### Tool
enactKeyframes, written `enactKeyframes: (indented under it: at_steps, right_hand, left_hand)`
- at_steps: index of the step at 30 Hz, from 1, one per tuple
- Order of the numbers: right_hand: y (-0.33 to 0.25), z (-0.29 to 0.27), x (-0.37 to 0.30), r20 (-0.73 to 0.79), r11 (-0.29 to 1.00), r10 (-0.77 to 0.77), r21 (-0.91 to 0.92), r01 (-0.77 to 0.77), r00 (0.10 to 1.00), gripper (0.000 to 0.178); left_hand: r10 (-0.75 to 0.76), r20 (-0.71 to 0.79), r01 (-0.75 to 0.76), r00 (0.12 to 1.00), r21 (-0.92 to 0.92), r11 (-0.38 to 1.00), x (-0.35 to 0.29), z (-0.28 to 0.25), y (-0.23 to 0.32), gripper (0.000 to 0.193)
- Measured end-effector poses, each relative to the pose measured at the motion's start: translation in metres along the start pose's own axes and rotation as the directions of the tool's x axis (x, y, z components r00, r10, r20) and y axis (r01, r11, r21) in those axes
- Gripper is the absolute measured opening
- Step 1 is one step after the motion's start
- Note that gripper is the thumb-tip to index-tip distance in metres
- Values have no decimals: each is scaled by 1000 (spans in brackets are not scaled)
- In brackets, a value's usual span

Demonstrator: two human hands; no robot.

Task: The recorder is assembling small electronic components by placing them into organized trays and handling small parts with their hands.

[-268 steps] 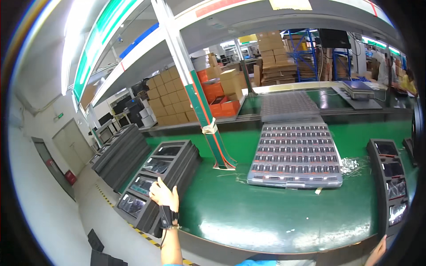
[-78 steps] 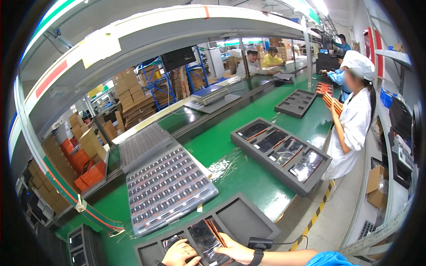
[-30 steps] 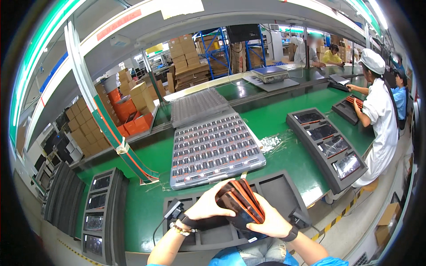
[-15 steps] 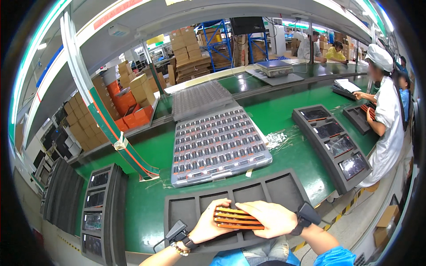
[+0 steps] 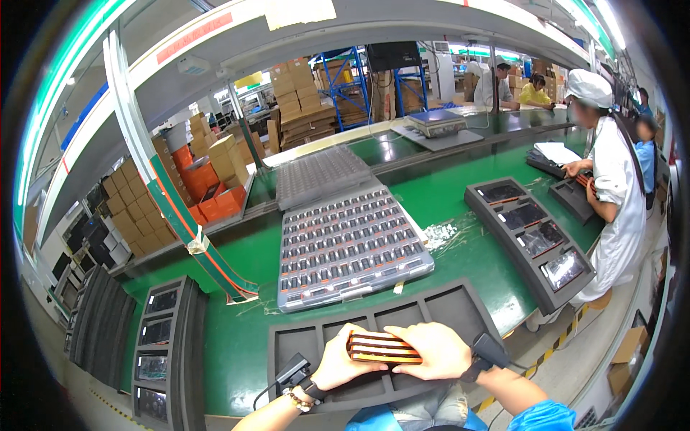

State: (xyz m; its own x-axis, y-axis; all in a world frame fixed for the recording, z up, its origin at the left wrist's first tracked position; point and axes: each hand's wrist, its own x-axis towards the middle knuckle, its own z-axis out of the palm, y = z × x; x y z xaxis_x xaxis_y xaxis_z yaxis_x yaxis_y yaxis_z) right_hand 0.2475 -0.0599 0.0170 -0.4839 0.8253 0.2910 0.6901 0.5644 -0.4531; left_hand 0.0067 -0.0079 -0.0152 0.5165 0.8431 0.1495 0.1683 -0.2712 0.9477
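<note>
A small stack of flat dark pieces with bright orange edges [image 5: 384, 348] is held level between my two hands. My left hand [image 5: 339, 364] closes on its left end. On its right end, my right hand [image 5: 436, 352] has its thumb on top and its fingers wrapped around. The exact kind of these pieces cannot be made out. Under the hands lies a black foam tray [image 5: 460, 310] with rectangular compartments, partly covered by my hands and forearms. Just beyond it stands a clear plastic tray [image 5: 352, 244] filled with rows of small dark parts with orange marks.
Stacked foam trays with dark screen-like panels [image 5: 162, 352] stand at left, and a similar tray [image 5: 528, 237] lies at right. Behind are an empty-looking blister tray [image 5: 320, 176] and a scale [image 5: 436, 123]. A green-taped post [image 5: 190, 233] rises from the bench. A co-worker in white [image 5: 611, 158] handles orange-edged pieces.
The stack has tipped slightly from a slant to nearly level, and both hands have shifted a little with it. The co-worker at right leans further over the bench.
</note>
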Motion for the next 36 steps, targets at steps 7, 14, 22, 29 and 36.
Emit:
enactKeyframes:
  at_steps: [7,14,22,29,36]
  right_hand:
    - [-15,10,-2,-208,646,290,763,-30,934,67]
    - [-30,38,-8,-385,108,524,915,389,760,68]
    - [10,11,-31,-497,251,499,867,431,710,90]
    - [16,42,-33,-440,514,596,852,102,672,49]
    - [13,42,-22,-295,367,600,927,71,744,57]
  left_hand:
    - [149,-104,-182,983,-532,827,11,12,75,99]
    - [16,-35,-12,999,112,994,-5,34,52,72]
    - [71,-7,-55,997,557,829,-6,1,50,51]
    - [9,225,-148,974,608,780,16,-6,46,45]
    - [165,172,-172,971,22,985,17,3,-10,72]
